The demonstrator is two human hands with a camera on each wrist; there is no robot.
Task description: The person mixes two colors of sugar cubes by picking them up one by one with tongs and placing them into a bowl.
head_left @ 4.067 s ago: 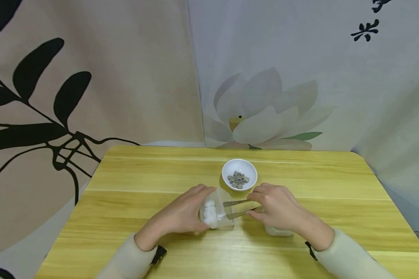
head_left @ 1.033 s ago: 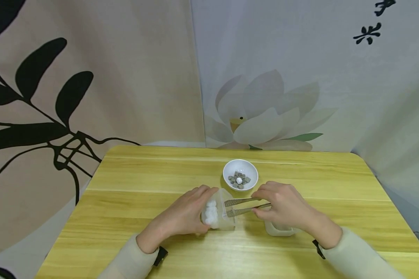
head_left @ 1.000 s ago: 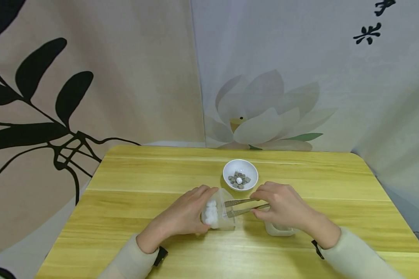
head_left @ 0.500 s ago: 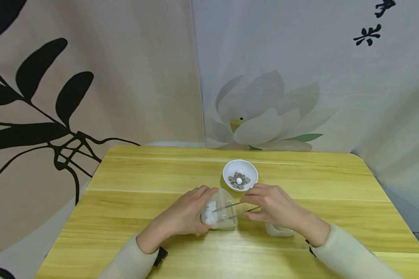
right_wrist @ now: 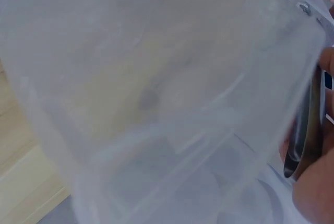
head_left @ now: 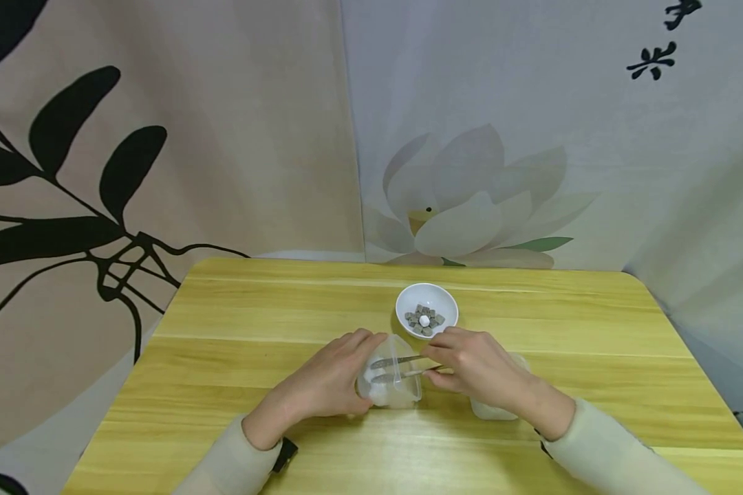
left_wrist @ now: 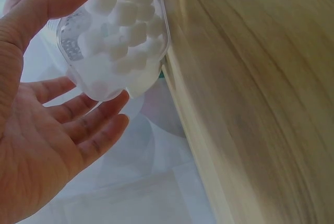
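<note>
My left hand [head_left: 322, 378] grips a clear plastic tub [head_left: 410, 393] tipped on its side, its mouth facing right. Several white balls [left_wrist: 125, 12] are gathered at the tub's base; in the left wrist view the thumb and fingers lie on opposite sides of it. My right hand [head_left: 479, 364] pinches metal tongs [head_left: 386, 361], whose tips are inside the tub among the balls. Whether a ball is between the tips I cannot tell. Beyond the hands stands a white bowl [head_left: 448, 302] with several grey cubes [head_left: 420, 311] and one white ball [head_left: 424, 320] on them.
A second translucent container [head_left: 494, 412] stands under my right hand, partly hidden by it, and a blurred translucent container wall [right_wrist: 130, 78] fills most of the right wrist view. The wooden table [head_left: 272, 295] ends at a printed cloth backdrop [head_left: 272, 137].
A white ball has appeared on the cubes in the bowl since the oldest frame. Over the last second my right hand has moved left, pushing the tongs deeper into the tub. The left hand stays put.
</note>
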